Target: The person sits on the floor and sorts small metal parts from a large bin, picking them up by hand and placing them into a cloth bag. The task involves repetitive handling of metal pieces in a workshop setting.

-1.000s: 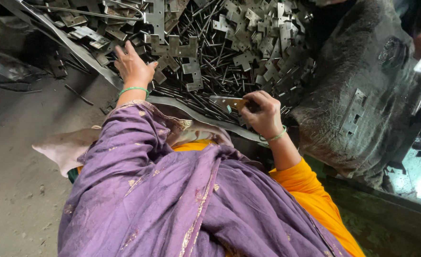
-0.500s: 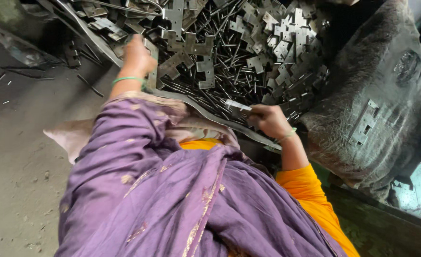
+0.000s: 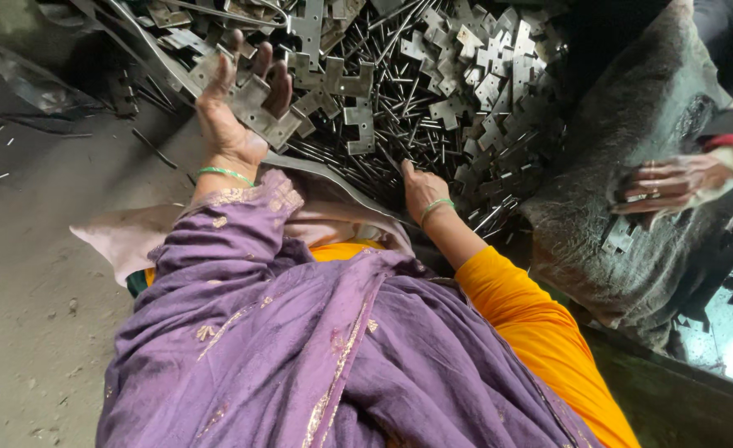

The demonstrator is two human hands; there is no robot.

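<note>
My left hand (image 3: 232, 116) is raised palm up over a heap of flat notched metal plates (image 3: 458, 75) and thin metal rods (image 3: 366, 158). It holds one grey notched plate (image 3: 259, 112) across its fingers. My right hand (image 3: 420, 192) reaches down into the rods at the near edge of the heap, fingers buried among them; whether it grips anything is hidden. Both wrists wear green bangles. A purple cloth (image 3: 300, 348) drapes over my lap, and my right arm has an orange sleeve (image 3: 524, 323).
Another person's hand (image 3: 673, 184) rests on a dark grey sack (image 3: 632, 149) at the right, touching a small metal plate. Bare concrete floor (image 3: 43, 274) lies to the left with a few stray rods. A curved metal sheet edge (image 3: 333, 178) borders the heap.
My left hand has lifted and turned palm up with a plate in it. My right hand moved down into the rods. Another person's hand has come into view at the right.
</note>
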